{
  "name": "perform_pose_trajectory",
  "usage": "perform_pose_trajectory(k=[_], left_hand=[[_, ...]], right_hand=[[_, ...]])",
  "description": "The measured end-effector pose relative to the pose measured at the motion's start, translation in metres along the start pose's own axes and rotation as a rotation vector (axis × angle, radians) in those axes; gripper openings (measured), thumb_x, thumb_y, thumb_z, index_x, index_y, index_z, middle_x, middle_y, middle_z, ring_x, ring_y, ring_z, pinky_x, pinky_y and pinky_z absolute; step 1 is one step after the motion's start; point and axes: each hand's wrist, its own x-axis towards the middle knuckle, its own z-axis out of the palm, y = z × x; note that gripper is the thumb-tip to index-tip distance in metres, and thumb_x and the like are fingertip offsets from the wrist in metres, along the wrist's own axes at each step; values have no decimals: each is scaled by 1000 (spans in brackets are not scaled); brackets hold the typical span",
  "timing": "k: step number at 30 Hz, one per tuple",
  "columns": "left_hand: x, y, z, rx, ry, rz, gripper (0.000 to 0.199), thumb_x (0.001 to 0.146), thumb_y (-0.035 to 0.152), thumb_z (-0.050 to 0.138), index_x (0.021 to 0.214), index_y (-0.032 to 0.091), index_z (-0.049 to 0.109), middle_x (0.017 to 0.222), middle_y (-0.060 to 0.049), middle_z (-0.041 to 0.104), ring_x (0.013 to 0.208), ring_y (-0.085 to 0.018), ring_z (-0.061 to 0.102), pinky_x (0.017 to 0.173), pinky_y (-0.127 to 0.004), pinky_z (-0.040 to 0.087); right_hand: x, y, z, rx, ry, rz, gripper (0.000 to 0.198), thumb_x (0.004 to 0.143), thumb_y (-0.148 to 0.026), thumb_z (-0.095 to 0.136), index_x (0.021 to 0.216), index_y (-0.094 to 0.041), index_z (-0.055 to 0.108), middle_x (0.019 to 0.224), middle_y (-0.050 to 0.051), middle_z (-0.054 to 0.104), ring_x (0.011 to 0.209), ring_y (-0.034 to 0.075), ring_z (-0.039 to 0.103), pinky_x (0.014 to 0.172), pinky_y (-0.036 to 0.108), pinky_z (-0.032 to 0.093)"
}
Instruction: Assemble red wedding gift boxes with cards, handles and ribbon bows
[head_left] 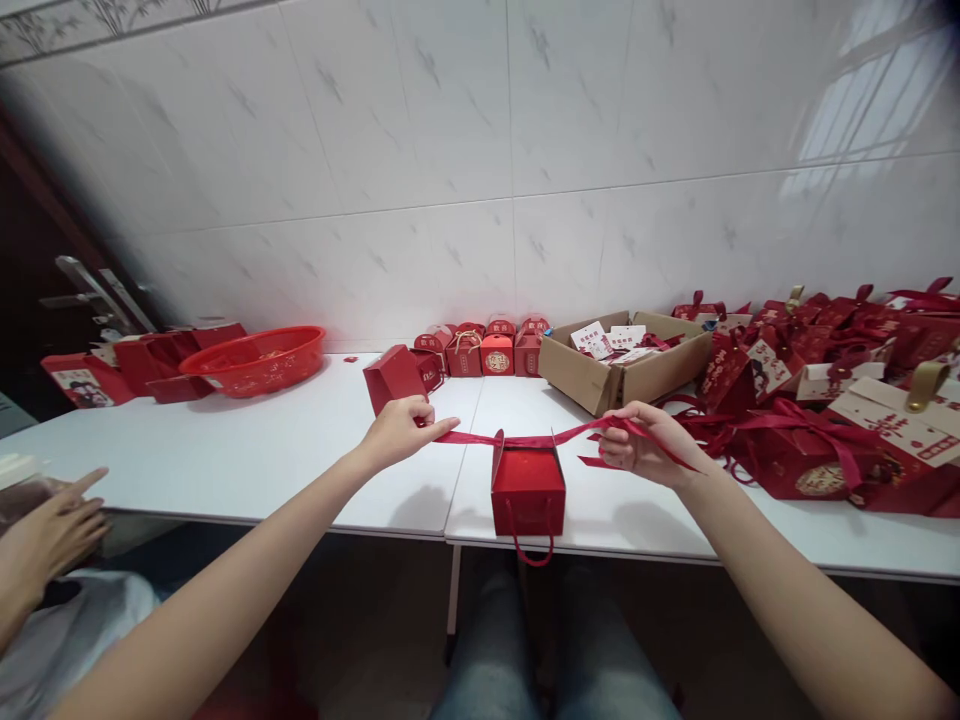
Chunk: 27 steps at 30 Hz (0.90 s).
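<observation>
A small red gift box point(529, 490) stands at the table's front edge, its cord handle hanging over the edge. Across its top runs a red ribbon point(574, 434), stretched out to both sides. To the left of the box, my left hand point(409, 432) is closed on one end of the ribbon, thumb pointing right. On the other side, my right hand point(643, 445) pinches the ribbon's other end, with loose tails hanging around the fingers. Behind my left hand sits another red box point(394, 378), tilted.
An open cardboard box point(652, 380) holds cards and red pieces. Many red gift boxes point(810, 450) crowd the right side. Several small boxes point(497, 355) line the wall. A red plastic basin point(262, 365) stands left. Another person's hand point(56, 525) is at the left edge.
</observation>
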Motion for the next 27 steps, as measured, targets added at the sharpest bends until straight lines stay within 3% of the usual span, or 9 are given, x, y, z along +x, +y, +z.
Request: perform_pose_trajectory(k=[3, 6, 9, 13, 17, 20, 22, 24, 27], left_hand=[[3, 15, 3, -207, -83, -131, 52, 65, 48, 68, 45, 18, 31, 51, 4, 33, 47, -9, 29, 48, -24, 21], [8, 31, 4, -348, -153, -172, 48, 64, 46, 70, 49, 18, 34, 52, 4, 35, 47, -9, 30, 47, -24, 21], [14, 46, 6, -398, -174, -148, 44, 66, 43, 69, 50, 18, 36, 54, 3, 38, 49, -9, 34, 48, -24, 24], [20, 60, 11, -370, -147, -99, 41, 66, 39, 69, 52, 18, 37, 56, 3, 38, 50, -8, 34, 49, -24, 26], [25, 66, 13, -290, -141, -91, 41, 67, 40, 69, 53, 18, 37, 52, 5, 32, 47, -7, 29, 48, -24, 20], [31, 69, 9, -299, -99, -53, 31, 67, 39, 70, 58, 17, 49, 57, 2, 42, 51, -9, 37, 49, -25, 25], [36, 70, 4, -374, -94, -31, 19, 66, 32, 71, 72, 18, 59, 64, 0, 51, 56, -10, 44, 52, -25, 31], [43, 70, -2, -495, -115, -42, 20, 64, 20, 69, 84, 18, 62, 69, -1, 55, 57, -11, 46, 53, -25, 33], [50, 71, -10, -681, -140, -95, 19, 64, 12, 59, 82, 14, 66, 69, -4, 59, 56, -12, 48, 51, -26, 34]], right_hand=[[5, -7, 9, -166, 84, -80, 17, 74, -30, 50, 61, -19, 51, 61, 0, 53, 55, 12, 46, 59, 28, 42], [8, -15, 20, -272, 138, -206, 14, 71, -30, 54, 72, -19, 61, 82, 5, 66, 73, 17, 56, 68, 29, 45], [10, -23, 31, -322, 77, -264, 15, 72, -31, 57, 73, -19, 66, 97, 6, 69, 89, 20, 60, 70, 30, 45], [16, -31, 41, -372, -39, -234, 21, 76, -30, 55, 82, -17, 71, 104, 7, 70, 107, 23, 57, 81, 32, 46], [23, -28, 44, -270, -20, -260, 17, 77, -30, 58, 72, -19, 69, 86, 4, 72, 98, 21, 63, 91, 35, 45], [26, -22, 44, -227, 27, -359, 14, 75, -31, 60, 73, -21, 68, 83, 3, 71, 93, 21, 65, 92, 37, 46], [26, -18, 45, -237, 22, -438, 14, 73, -29, 62, 83, -22, 70, 90, 2, 71, 96, 20, 64, 94, 36, 46], [25, -15, 46, -254, 42, -485, 21, 69, -26, 68, 90, -23, 70, 91, 1, 71, 94, 18, 64, 93, 34, 47], [24, -12, 47, -272, 158, -538, 26, 62, -28, 76, 86, -23, 70, 85, 1, 71, 87, 17, 65, 89, 34, 48]])
